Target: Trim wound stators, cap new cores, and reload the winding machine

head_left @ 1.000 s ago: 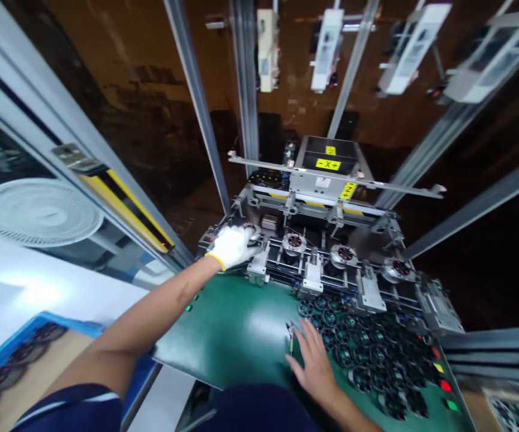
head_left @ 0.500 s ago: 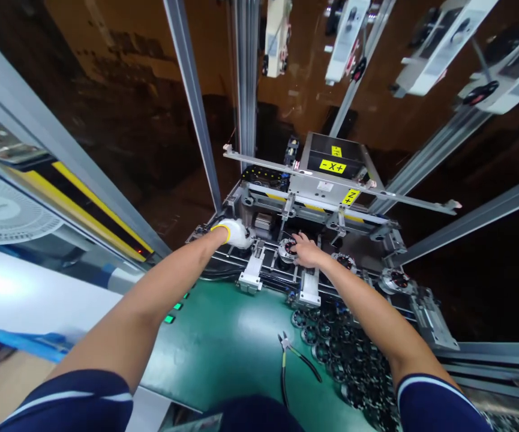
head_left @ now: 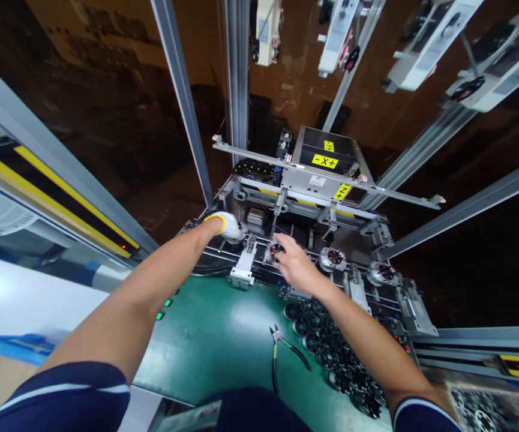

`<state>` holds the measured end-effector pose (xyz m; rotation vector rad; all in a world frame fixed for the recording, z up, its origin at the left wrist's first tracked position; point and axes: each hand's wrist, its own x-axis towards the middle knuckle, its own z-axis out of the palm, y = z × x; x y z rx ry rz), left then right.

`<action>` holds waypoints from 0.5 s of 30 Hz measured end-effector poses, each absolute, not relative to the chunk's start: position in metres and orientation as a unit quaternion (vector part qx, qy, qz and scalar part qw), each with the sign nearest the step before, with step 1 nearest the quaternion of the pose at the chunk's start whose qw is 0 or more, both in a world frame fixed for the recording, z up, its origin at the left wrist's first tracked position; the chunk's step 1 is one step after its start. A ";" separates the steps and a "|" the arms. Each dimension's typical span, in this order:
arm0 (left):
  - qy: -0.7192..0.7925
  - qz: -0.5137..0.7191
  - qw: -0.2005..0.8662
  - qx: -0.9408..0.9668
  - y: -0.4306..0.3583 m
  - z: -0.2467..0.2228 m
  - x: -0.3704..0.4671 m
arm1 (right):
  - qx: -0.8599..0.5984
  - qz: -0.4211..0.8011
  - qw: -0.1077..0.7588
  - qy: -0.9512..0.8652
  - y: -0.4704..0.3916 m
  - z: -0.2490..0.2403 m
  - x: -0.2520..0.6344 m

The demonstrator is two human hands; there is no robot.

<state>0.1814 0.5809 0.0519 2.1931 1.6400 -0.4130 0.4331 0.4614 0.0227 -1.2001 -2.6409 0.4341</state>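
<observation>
My left hand (head_left: 229,227), in a white glove with a yellow cuff, rests on the leftmost fixture of the machine; its fingers are hidden by the glove's blur and the fixture. My bare right hand (head_left: 291,259) is at the second fixture, its fingers spread over a round part with black and orange segments (head_left: 278,251). Further right, two more such round parts, one (head_left: 332,258) near my right wrist and another (head_left: 384,273), sit in their fixtures.
A green work surface (head_left: 214,336) lies in front, bearing pliers (head_left: 275,348) with open jaws. Many black rings (head_left: 322,336) are piled under my right forearm. A metal crossbar (head_left: 322,172) spans behind my hands, with upright posts around. Plastic-wrapped parts (head_left: 484,408) lie lower right.
The whole view has shifted slightly. My right hand has moved nearer over the second fixture, its fingers more spread, and the third round part is more exposed. My left hand stays at its fixture.
</observation>
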 end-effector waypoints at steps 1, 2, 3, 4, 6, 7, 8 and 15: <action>0.590 -0.155 0.180 0.772 0.579 0.058 0.182 | -0.398 0.150 0.111 -0.898 0.435 0.013 0.429; 0.599 -0.156 0.173 0.766 0.574 0.065 0.181 | -0.389 0.156 0.110 -0.901 0.409 0.001 0.425; 0.604 -0.151 0.165 0.765 0.567 0.072 0.179 | -0.376 0.168 0.097 -0.906 0.383 -0.014 0.421; 0.605 -0.140 0.158 0.768 0.557 0.078 0.175 | -0.363 0.182 0.079 -0.910 0.359 -0.030 0.418; 0.591 -0.114 0.152 0.784 0.527 0.088 0.163 | -0.349 0.207 0.040 -0.913 0.318 -0.062 0.412; 0.576 -0.104 0.155 0.796 0.506 0.090 0.155 | -0.348 0.217 0.022 -0.912 0.303 -0.077 0.409; 0.554 -0.098 0.165 0.810 0.483 0.089 0.148 | -0.350 0.225 0.009 -0.909 0.292 -0.090 0.406; 0.512 -0.122 0.256 0.811 0.330 -0.003 0.142 | -0.385 0.230 -0.004 -0.894 0.291 -0.122 0.363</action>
